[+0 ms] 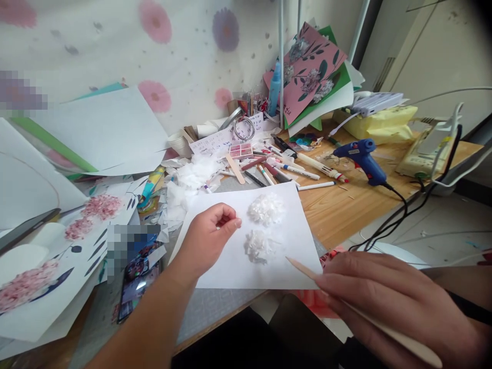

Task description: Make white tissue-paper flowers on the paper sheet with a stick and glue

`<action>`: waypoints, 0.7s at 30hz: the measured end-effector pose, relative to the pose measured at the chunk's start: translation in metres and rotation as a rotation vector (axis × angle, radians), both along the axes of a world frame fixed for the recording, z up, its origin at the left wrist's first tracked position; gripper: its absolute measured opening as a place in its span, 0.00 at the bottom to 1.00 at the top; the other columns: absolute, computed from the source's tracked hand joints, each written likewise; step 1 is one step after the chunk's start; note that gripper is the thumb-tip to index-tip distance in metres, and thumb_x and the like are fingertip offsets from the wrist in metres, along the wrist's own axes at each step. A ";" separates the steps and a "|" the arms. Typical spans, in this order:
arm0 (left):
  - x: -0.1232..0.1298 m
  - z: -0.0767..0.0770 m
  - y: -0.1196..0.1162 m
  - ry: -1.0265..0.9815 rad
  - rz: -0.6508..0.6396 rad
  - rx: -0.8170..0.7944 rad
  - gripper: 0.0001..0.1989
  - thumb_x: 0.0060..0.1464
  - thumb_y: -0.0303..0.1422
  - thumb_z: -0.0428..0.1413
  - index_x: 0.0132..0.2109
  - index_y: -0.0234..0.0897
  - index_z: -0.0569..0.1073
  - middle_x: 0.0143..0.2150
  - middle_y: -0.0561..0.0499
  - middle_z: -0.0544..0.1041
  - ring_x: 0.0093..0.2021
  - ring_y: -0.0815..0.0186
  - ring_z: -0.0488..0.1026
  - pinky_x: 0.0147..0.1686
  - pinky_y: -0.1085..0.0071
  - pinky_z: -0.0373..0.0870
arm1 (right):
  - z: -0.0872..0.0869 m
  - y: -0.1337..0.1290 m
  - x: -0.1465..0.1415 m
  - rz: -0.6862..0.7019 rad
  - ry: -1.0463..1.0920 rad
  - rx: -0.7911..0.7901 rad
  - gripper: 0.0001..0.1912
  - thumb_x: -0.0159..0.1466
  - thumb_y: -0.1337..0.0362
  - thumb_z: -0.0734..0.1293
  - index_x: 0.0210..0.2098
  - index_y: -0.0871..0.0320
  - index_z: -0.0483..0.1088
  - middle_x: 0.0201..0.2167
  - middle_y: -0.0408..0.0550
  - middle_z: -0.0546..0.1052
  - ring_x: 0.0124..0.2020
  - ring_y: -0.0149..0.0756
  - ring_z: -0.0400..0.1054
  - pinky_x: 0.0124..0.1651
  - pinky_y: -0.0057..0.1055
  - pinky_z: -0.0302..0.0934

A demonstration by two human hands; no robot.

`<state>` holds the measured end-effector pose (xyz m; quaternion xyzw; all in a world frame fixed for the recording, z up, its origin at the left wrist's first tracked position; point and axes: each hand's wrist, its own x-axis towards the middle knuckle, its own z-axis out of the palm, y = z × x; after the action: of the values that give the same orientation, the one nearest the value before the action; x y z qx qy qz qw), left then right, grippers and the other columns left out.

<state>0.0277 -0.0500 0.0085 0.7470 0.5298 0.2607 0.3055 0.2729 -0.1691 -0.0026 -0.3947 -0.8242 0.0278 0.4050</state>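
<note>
Two ruffled white clusters of thin, petal-like pieces sit on a flat white sheet of paper [226,269], both to the right of the left hand [209,236]. That hand's fingers curl in, thumb against the index finger; whether anything small sits in the pinch, I cannot tell. And the right hand [403,294] has a firm hold on a slim, pale wooden pointed stick [302,267], its point angled out past the fingers toward the sheet! Just left of that point lies the nearer white cluster [258,247], apart from it; the farther white cluster [266,209] rests beyond, up and right of the left pinch. Past the left knuckles, a heap of crumpled white tissue-like scraps [196,174]; well beyond the right hand, a blue plastic glue gun [357,154] on its dark cord.
</note>
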 end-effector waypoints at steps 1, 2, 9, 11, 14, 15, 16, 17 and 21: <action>0.001 0.002 -0.004 -0.073 -0.017 -0.036 0.07 0.54 0.36 0.53 0.32 0.38 0.67 0.28 0.56 0.69 0.29 0.69 0.66 0.31 0.74 0.64 | -0.001 -0.001 0.003 -0.025 0.019 -0.021 0.12 0.64 0.71 0.61 0.46 0.56 0.67 0.36 0.49 0.77 0.36 0.36 0.73 0.37 0.30 0.66; 0.002 0.003 -0.007 -0.136 -0.029 -0.069 0.07 0.53 0.36 0.54 0.32 0.37 0.67 0.27 0.56 0.68 0.29 0.70 0.66 0.31 0.74 0.63 | -0.002 -0.002 0.005 -0.043 0.039 -0.047 0.12 0.63 0.70 0.61 0.46 0.56 0.68 0.36 0.48 0.77 0.36 0.35 0.72 0.37 0.29 0.66; 0.011 0.001 -0.017 -0.293 -0.114 -0.325 0.05 0.52 0.33 0.57 0.32 0.37 0.68 0.27 0.58 0.68 0.28 0.72 0.64 0.31 0.75 0.61 | -0.001 0.003 0.009 -0.039 0.110 -0.163 0.10 0.63 0.70 0.62 0.44 0.54 0.68 0.35 0.45 0.77 0.34 0.31 0.72 0.35 0.25 0.65; 0.017 -0.001 -0.022 -0.269 -0.158 -0.381 0.05 0.52 0.33 0.56 0.31 0.37 0.69 0.26 0.57 0.68 0.28 0.72 0.64 0.30 0.75 0.61 | -0.001 0.006 0.006 -0.014 0.097 -0.195 0.10 0.62 0.71 0.62 0.42 0.55 0.69 0.35 0.45 0.76 0.32 0.30 0.71 0.34 0.24 0.64; 0.022 -0.003 -0.027 -0.243 -0.158 -0.389 0.05 0.53 0.33 0.56 0.31 0.37 0.70 0.27 0.57 0.69 0.28 0.72 0.65 0.30 0.74 0.61 | -0.003 0.010 -0.001 0.049 0.036 -0.276 0.10 0.62 0.72 0.62 0.41 0.57 0.70 0.33 0.46 0.76 0.30 0.30 0.69 0.32 0.25 0.62; 0.023 -0.004 -0.027 -0.242 -0.143 -0.380 0.05 0.53 0.33 0.56 0.31 0.37 0.69 0.26 0.57 0.69 0.28 0.72 0.65 0.30 0.74 0.61 | -0.004 0.011 -0.004 0.070 0.008 -0.300 0.09 0.62 0.72 0.62 0.41 0.57 0.70 0.32 0.47 0.76 0.30 0.31 0.69 0.32 0.26 0.61; 0.023 -0.005 -0.027 -0.241 -0.127 -0.369 0.05 0.53 0.33 0.56 0.31 0.37 0.69 0.26 0.57 0.69 0.28 0.72 0.64 0.30 0.74 0.62 | -0.005 0.011 -0.006 0.087 -0.017 -0.317 0.09 0.63 0.72 0.61 0.40 0.58 0.71 0.32 0.48 0.75 0.31 0.31 0.69 0.32 0.26 0.61; 0.022 -0.005 -0.027 -0.241 -0.112 -0.359 0.05 0.53 0.33 0.56 0.31 0.37 0.69 0.26 0.57 0.69 0.28 0.71 0.64 0.31 0.74 0.62 | -0.006 0.011 -0.008 0.102 -0.036 -0.323 0.10 0.64 0.72 0.60 0.40 0.58 0.71 0.32 0.48 0.75 0.31 0.32 0.69 0.33 0.27 0.60; 0.022 -0.006 -0.027 -0.245 -0.088 -0.344 0.05 0.52 0.32 0.56 0.30 0.37 0.70 0.25 0.57 0.68 0.28 0.71 0.64 0.31 0.74 0.62 | -0.009 0.010 -0.014 0.136 -0.078 -0.359 0.12 0.65 0.72 0.57 0.42 0.59 0.71 0.31 0.48 0.74 0.31 0.32 0.68 0.33 0.27 0.58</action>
<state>0.0494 -0.0775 0.0023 0.6689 0.4925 0.2417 0.5016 0.2591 -0.1592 -0.0118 -0.4049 -0.8458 0.1861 0.2933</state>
